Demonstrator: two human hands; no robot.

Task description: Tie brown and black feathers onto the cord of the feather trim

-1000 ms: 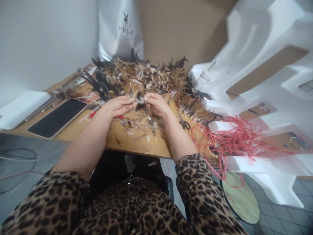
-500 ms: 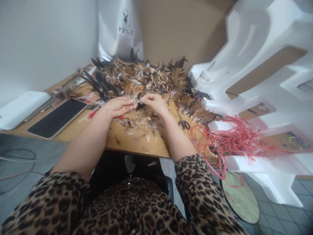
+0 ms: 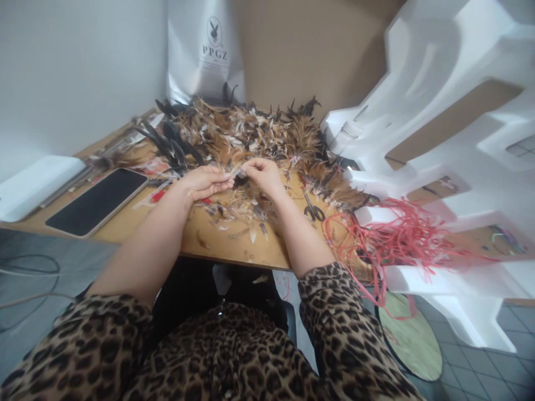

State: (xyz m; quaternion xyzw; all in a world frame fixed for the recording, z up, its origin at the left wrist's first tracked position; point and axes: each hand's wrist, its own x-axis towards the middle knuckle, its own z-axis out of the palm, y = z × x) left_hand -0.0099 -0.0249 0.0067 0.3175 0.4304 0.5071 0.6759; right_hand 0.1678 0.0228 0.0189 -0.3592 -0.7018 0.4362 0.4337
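Over the table's middle, my left hand and my right hand face each other, fingertips close together. Between them runs a thin, pale strip, pinched at both ends; it is too small to tell whether it is a feather's shaft. Just behind the fingers lies a wide heap of brown feathers, with dark feathers at its left. Loose feather bits are scattered below my hands on the wooden table.
Black-handled scissors lie right of my right forearm. Pink-red ribbons tangle over white foam pieces at the right. A phone and a white box-like object sit at the left. Behind stands a silvery bag.
My right fingertips have lifted slightly, and a little more of the pale strip shows between my hands. My left hand has barely moved.
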